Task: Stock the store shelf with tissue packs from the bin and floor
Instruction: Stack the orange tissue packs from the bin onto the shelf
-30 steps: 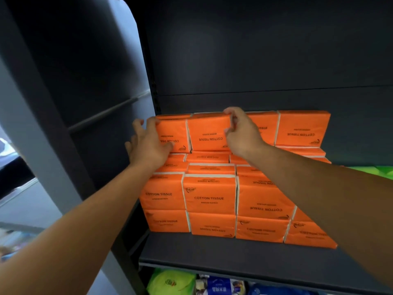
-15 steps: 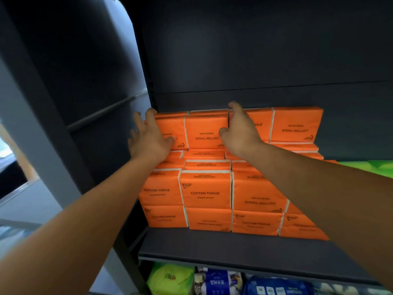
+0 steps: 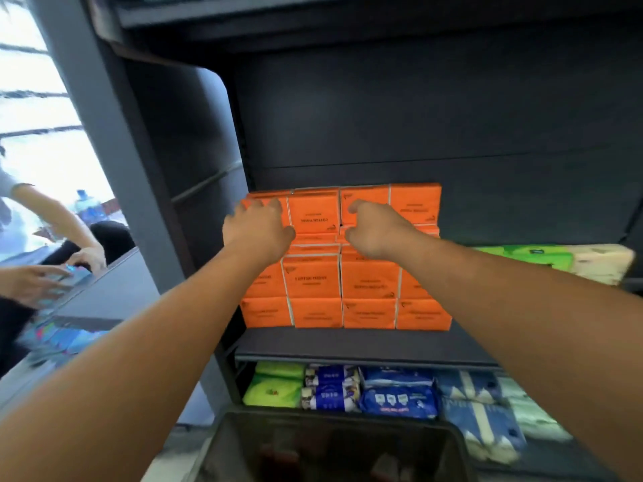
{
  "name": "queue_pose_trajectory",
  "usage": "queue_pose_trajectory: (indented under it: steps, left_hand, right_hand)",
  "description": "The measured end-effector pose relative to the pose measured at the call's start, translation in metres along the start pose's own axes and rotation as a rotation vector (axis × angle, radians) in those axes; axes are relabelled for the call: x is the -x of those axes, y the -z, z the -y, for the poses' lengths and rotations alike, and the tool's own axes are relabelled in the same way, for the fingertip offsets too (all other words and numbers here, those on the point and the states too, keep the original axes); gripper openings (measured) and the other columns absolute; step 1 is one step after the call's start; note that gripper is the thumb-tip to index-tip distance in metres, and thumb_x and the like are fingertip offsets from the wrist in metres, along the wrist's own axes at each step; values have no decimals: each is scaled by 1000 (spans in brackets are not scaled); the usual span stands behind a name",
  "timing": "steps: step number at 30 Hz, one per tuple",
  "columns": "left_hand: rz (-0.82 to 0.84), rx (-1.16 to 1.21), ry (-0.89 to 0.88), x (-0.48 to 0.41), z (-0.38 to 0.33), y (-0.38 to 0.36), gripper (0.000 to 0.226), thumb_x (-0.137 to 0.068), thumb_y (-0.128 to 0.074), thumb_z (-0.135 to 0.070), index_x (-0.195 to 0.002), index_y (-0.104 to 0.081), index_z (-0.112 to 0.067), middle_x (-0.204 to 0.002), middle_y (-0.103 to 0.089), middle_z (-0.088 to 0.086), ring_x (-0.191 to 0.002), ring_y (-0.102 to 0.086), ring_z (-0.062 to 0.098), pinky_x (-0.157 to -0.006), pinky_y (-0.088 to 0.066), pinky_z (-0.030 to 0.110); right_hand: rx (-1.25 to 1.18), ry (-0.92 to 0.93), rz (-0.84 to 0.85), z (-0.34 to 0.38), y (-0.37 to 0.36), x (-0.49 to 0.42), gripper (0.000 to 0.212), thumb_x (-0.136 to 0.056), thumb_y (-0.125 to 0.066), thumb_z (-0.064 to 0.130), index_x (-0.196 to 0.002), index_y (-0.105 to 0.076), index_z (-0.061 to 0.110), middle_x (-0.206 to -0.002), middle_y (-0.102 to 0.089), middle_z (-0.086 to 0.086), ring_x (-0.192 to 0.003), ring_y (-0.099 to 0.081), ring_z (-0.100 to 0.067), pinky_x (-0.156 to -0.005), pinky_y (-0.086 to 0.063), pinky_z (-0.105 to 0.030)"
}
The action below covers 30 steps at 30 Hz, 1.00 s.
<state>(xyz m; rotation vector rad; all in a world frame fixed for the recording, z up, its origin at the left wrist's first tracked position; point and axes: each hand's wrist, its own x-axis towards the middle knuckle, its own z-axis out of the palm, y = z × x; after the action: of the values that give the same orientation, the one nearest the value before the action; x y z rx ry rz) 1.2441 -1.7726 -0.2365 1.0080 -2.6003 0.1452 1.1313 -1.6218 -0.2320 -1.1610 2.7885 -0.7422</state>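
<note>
Closest to me, low down, stands a dark bin [image 3: 330, 421]; what lies inside is too blurred to tell. Just behind it, on the lower level, green packs [image 3: 273, 391] sit at the left, with blue packs [image 3: 398, 394] beside them.

Above these is the dark shelf board [image 3: 348, 344]. On it stand the orange tissue packs [image 3: 368, 283], pushed to the left end. They form a front row two packs high and a taller row behind it against the back.

The person reaches forward with both bare arms to the top of the rear row. The left hand [image 3: 259, 226] lies flat on the front of the leftmost top pack, with its fingers straight and spread. The right hand [image 3: 377, 227] rests on the third pack from the left with its fingers bent. I cannot tell whether it pinches the pack or only touches it.

Farther right on the same shelf lie a green pack [image 3: 536, 257] and a cream pack [image 3: 605, 262], apart from the orange ones. Behind all is the dark back panel [image 3: 417, 116].

Far at the left, past the side post, another person's hands [image 3: 87, 257] are at a grey counter [image 3: 114, 283].
</note>
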Motion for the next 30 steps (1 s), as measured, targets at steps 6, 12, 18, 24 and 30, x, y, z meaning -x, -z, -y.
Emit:
queue_pose_trajectory:
  steps: [6,12,18,24,30]
  left_hand:
    - [66,26,-57,67,-12,17,46,-94,-52,-45,-132,-50,-20,-126,-57,9,-117,-50,32,-82,-40,39]
    - [141,38,-58,129,-9,3,46,-93,-53,-46,-132,-51,-22,-129,-56,7,-118,-50,32,-83,-43,39]
    - [241,33,-55,180,-8,-27,46,-94,-51,-48,-130,-51,-21,-127,-55,7,-119,-48,32,-86,-41,41]
    - [338,31,-45,218,-4,-73,46,-94,-51,-49,-130,-50,-21,-130,-54,6,-120,-49,31,-90,-43,43]
    - [439,14,-32,243,1,-125,47,-94,-50,-48,-133,-50,-22,-134,-53,6,-124,-47,31,-95,-42,44]
  right_hand:
    - [61,22,7,-4,4,71,46,-95,-48,20,-141,-46,22,-132,-59,-7,-112,-59,-29,-91,-51,-37]
    - [78,31,76,-16,-9,124,42,-94,-49,21,-136,-49,18,-109,-64,-5,-96,-61,-27,-74,-47,-33]
    - [110,43,136,-32,-37,160,40,-98,-49,23,-137,-49,17,-122,-60,-9,-100,-59,-27,-84,-52,-35]
    - [123,18,200,-58,-77,183,42,-98,-50,26,-139,-48,17,-130,-58,-9,-112,-56,-30,-88,-49,-37]
    - [126,-1,264,-82,-123,197,44,-98,-50,25,-141,-47,18,-134,-56,-7,-119,-54,-29,-97,-48,-42]
